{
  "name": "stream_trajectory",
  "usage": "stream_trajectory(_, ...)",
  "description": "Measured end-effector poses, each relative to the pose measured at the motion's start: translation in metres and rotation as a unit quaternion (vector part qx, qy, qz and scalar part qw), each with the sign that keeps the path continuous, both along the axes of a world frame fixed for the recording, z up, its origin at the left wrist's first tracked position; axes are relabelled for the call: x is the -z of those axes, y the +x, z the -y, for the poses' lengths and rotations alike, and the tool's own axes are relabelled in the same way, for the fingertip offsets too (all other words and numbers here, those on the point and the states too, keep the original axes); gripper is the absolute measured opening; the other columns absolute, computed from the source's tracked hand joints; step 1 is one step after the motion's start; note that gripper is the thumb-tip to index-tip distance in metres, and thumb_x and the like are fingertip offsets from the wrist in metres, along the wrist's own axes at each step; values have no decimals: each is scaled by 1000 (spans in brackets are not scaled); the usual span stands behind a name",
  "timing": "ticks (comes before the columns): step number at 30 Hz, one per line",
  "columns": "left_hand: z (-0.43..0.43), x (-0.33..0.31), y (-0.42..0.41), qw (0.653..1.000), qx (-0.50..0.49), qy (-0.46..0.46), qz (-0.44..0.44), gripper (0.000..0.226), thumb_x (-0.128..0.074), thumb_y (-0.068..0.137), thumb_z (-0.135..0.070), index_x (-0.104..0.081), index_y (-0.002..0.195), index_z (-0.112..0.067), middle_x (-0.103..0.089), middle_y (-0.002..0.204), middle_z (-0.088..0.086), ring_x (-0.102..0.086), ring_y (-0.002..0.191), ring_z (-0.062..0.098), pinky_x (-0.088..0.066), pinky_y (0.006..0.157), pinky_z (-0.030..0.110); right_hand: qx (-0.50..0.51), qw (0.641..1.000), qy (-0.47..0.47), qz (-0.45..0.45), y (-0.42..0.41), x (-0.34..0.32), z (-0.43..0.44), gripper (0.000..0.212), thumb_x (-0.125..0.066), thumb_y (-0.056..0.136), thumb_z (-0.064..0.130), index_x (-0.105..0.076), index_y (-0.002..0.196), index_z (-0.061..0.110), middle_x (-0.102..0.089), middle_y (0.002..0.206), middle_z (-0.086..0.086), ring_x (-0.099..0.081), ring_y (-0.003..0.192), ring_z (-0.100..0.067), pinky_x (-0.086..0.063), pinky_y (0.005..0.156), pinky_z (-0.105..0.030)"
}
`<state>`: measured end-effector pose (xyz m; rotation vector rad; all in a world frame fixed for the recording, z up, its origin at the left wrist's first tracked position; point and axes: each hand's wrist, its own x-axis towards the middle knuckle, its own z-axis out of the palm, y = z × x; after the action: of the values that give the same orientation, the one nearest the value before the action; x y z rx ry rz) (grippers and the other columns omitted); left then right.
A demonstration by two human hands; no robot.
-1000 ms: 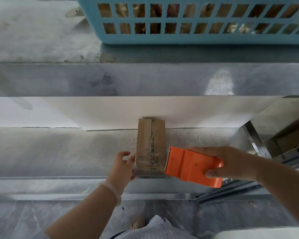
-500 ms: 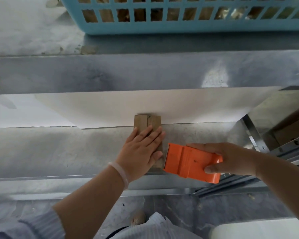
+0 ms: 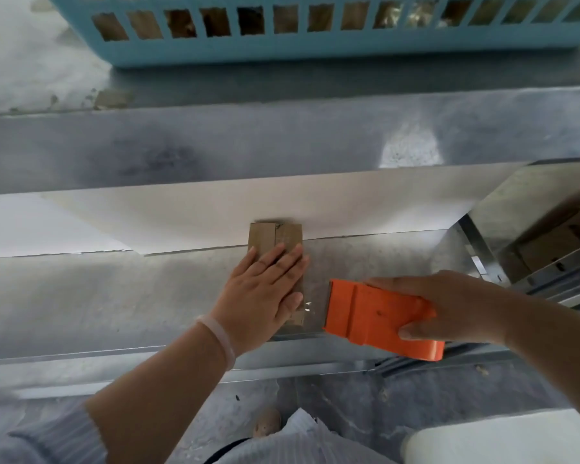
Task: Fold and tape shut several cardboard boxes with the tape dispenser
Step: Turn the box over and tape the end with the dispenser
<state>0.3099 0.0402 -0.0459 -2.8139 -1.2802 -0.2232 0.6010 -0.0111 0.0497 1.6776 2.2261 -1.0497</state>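
**Smoothing the tape on a little box, the cut looks like it's next**

So the small brown cardboard box (image 3: 271,236) lies on the grey metal bench (image 3: 114,296), mostly hidden under the left hand (image 3: 262,296). Only its far end pokes out past the fingertips, sitting over the edge of a white sheet (image 3: 198,212). The left fingers (image 3: 282,262) are straight and held close together, flat on the box top, so it's a press rather than a grip.

Just off the little-finger side of that hand is the orange plastic tape dispenser (image 3: 375,316), held by the right hand (image 3: 456,306). The thumb is curled round its near edge and the other fingers wrap over the far edge. The dispenser's mouth points at the box and sits just beside it. There's a shiny glint of what I take to be clear tape (image 3: 307,304) running between the two, though it's a bit too blurry to swear by.

My read is that this box is at the taping step, with the strip laid and being rubbed down. The next move probably calls for tilting the dispenser so its blade bites, then pulling away while the flat hand pins the box so it doesn't skid. Way beyond the fingertips is a light blue plastic basket (image 3: 282,51) with brownish stuff inside, maybe more boxes, can't tell.
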Motion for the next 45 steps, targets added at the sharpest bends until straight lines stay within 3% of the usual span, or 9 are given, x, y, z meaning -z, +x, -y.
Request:
stream_trajectory(3,-1,1,1,1000,-7,-2,3,56,-28,99,-49,-37,148,-23,-36,154,-6,-34,142,18,-22,113,45,-14,1000,18,7,-16,4,4,85,-67,85,48,-8,144,63,-58,126,16,-59,98,-7,-50,86,-27)
stream_trajectory(6,-1,2,2,1000,-13,-8,-3,58,-28,99,-52,-38,148,-22,-35,154,-6,-33,143,17,-20,114,43,-31,997,61,25,-37,5,7,88,-64,84,52,-1,143,63,-59,130,10,-57,91,-8,-50,81,-26)
stream_trajectory(11,-1,3,2,1000,-12,-9,-2,61,-17,102,-52,-40,146,-18,-38,153,-4,-34,142,17,-24,113,45,-11,996,88,26,-56,3,13,83,-58,86,51,-1,145,59,-58,128,8,-59,92,-13,-53,83,-30)
stream_trajectory(19,-1,2,2,1000,-5,8,16,56,-28,99,-48,-43,145,-20,-40,152,-5,-35,141,17,-22,112,44,50,988,114,90,-64,45,10,73,-48,94,50,-3,151,48,-61,128,-1,-62,104,-22,-45,81,-27)
stream_trajectory(24,-1,3,1,1000,-7,-4,29,56,-27,99,-49,-42,145,-21,-38,153,-5,-34,142,17,-23,113,45,96,979,158,81,-51,47,18,75,-55,88,48,-10,148,42,-65,118,2,-65,95,-20,-52,80,-30)
stream_trajectory(29,-2,4,-1,999,1,-11,30,59,-17,102,-51,-41,146,-20,-37,153,-5,-35,142,18,-25,113,46,21,985,119,125,-29,45,28,73,-53,90,51,-11,150,43,-54,136,10,-61,109,-13,-51,91,-28)
stream_trajectory(37,-1,1,0,999,8,7,42,55,-31,98,-47,-47,143,-19,-41,151,-4,-40,139,19,-26,110,46,46,966,176,185,12,18,42,73,-47,93,56,-6,153,44,-49,140,13,-61,104,-4,-45,79,-14)
stream_trajectory(42,-2,2,0,999,9,1,43,55,-33,98,-46,-43,145,-20,-37,152,-5,-38,140,19,-26,111,46,1,894,418,159,24,50,27,78,-81,75,32,-41,142,25,-72,80,-1,-66,64,-21,-56,68,-38)
stream_trajectory(45,-1,1,1,998,10,4,54,55,-34,97,-45,-44,144,-20,-39,152,-5,-39,139,19,-28,110,46,-6,873,456,175,24,81,6,77,-80,71,15,-50,141,23,-70,75,-1,-63,62,-24,-50,77,-39)
